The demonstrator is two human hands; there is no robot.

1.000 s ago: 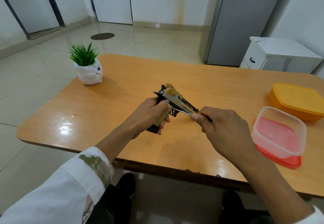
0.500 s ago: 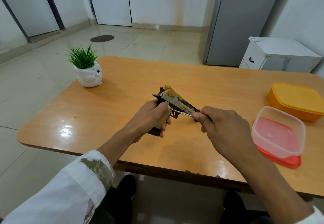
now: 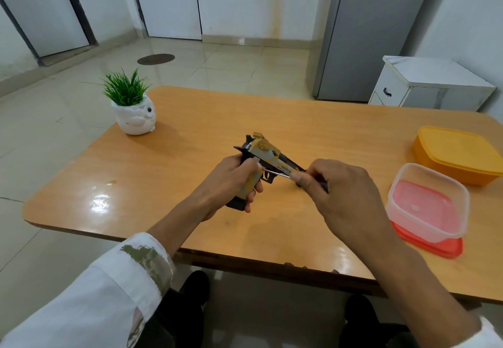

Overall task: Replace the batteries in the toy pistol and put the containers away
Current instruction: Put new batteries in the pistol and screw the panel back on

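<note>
Left hand [image 3: 231, 181] is wrapped around the pistol [image 3: 265, 161] grip above the table [image 3: 190, 135]; right hand [image 3: 337, 192] pinches a thin screwdriver [image 3: 276, 172], its tip apparently at the grip. Tilted, it could slip off. 2 boxes sit right of the pistol.

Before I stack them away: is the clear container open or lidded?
Open. The clear container has no lid on top; it sits on its red lid.
</note>
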